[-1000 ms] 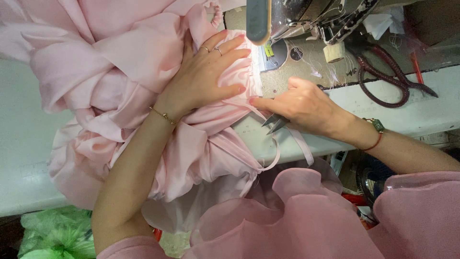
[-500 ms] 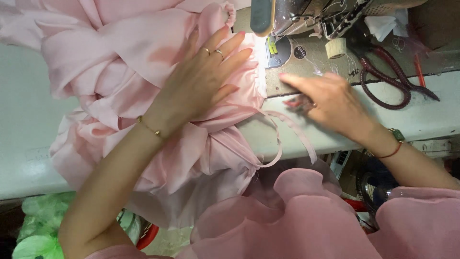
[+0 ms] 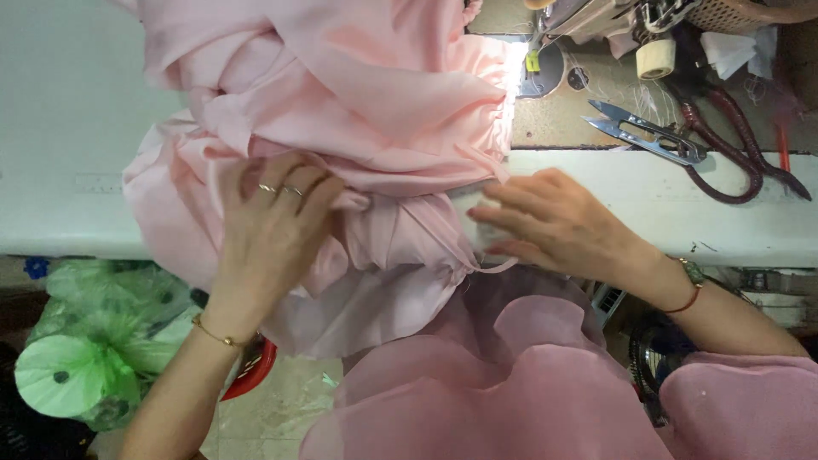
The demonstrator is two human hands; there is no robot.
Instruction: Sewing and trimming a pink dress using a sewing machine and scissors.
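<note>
A pale, smooth work surface [image 3: 60, 128] runs across the view, and the bunched pink sheer fabric [image 3: 341, 94] heaped on it serves as landmark. Below and left of the fabric, off the surface edge, sits a crumpled green plastic bag [image 3: 81, 358]. The left hand [image 3: 268, 226] lies flat on the fabric's lower left folds, fingers spread, its grip open and pressing rather than clasping. Right of the fabric the right hand [image 3: 554, 226] rests at its edge, fingers extended onto a pale strip, nothing pinched. Further right lie silver thread snips [image 3: 648, 136] and dark red-handled scissors [image 3: 733, 153]. Since half a second ago, both hands have drawn back from the needle area, the left sliding down the folds.
</note>
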